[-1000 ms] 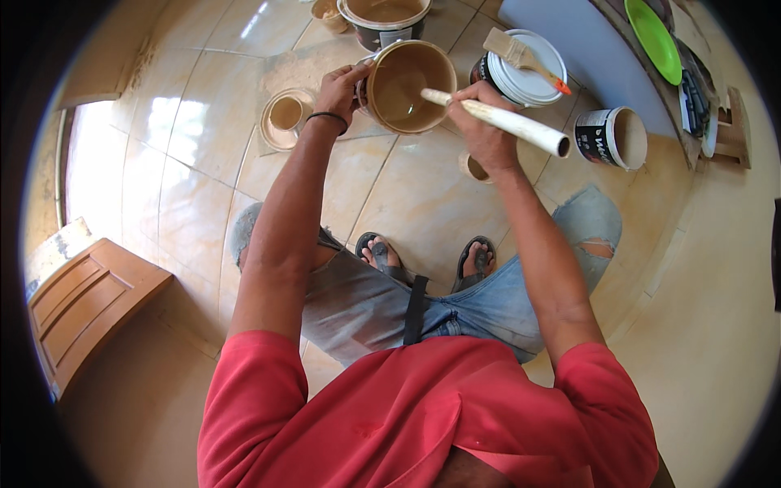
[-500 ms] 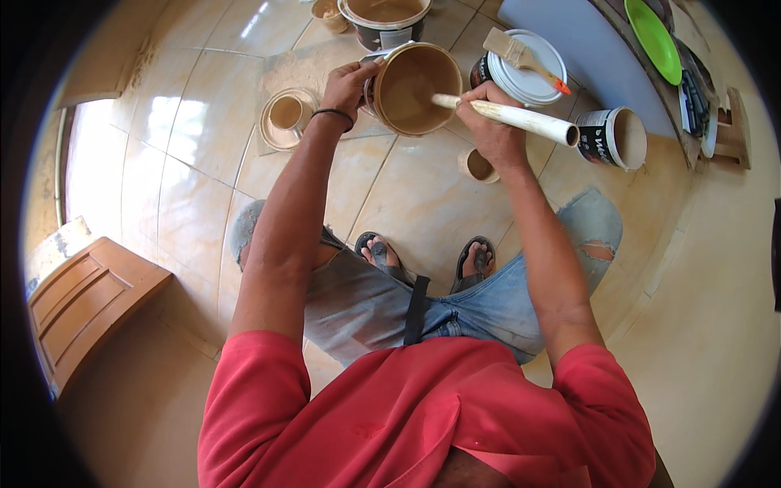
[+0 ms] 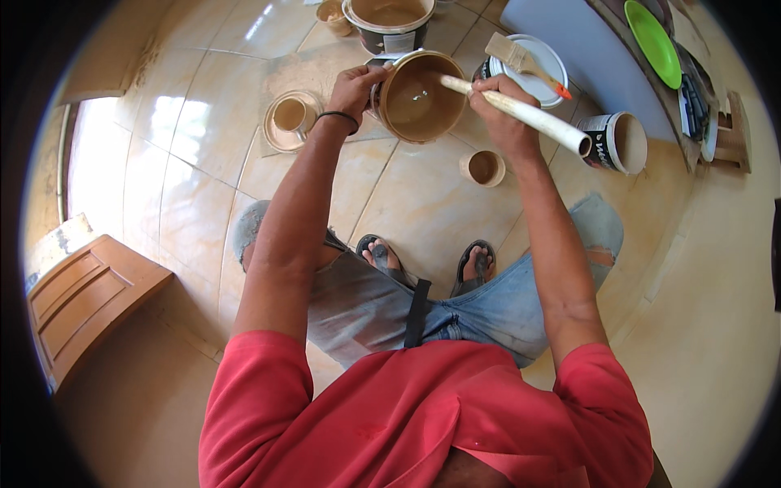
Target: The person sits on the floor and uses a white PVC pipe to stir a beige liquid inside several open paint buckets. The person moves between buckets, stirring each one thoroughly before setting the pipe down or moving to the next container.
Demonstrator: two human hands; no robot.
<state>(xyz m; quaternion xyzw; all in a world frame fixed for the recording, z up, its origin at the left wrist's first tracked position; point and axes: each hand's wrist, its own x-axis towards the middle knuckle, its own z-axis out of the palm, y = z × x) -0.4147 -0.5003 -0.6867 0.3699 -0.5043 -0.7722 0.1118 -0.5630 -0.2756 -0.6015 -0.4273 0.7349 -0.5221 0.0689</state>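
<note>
Step in hand, by judgement: stirring of tan liquid point(image 3: 419, 106) in the held bucket point(image 3: 417, 139), taken as landmark for all positions below. Left hand point(image 3: 359, 91) at the left side of the held bucket, closed with a pinch on the rim. Right hand point(image 3: 504, 114) just right of the held bucket, wrapped around a hollow white pipe point(image 3: 533, 119), slanting from over the bucket's mouth outward to the right. Cannot tell depth of pipe tip in the liquid, nor contact between bucket base and tiled floor point(image 3: 407, 187). Next move judged to call for a firm rim hold and a controlled sweep of the pipe inside the walls, without slopping. Counted: hands, two, both occupied. Pipe, one. Buckets, four: the held bucket; a dark-sided bucket point(image 3: 374, 39) just beyond; a lidded bucket point(image 3: 550, 54) beyond to the right; an open bucket point(image 3: 600, 140) well to the right. Paintbrush point(image 3: 512, 55), one, laid across the lid. Small cups, three: a far cup point(image 3: 333, 24) beyond to the left; a left cup point(image 3: 290, 114) on a round dish point(image 3: 275, 138); a near cup point(image 3: 470, 167) on the person's side, slightly right.
</note>
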